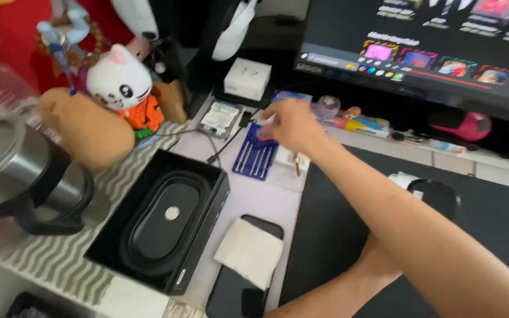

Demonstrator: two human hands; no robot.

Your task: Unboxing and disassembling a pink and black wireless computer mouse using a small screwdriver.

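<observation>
Desk under a monitor (419,53) | right hand (290,125) reaches to far edge, fingers closed on a thin white tool (266,120) above the blue screwdriver set (255,154), tray lying open for picking | left hand not visible | phone (244,277) at near edge under a white cloth (250,252).

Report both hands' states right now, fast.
Right hand: over the blue screwdriver set, fingers closed on a small pale tool; blurred, kind unclear.
Left hand: out of view; only the forearm shows at the bottom.
</observation>
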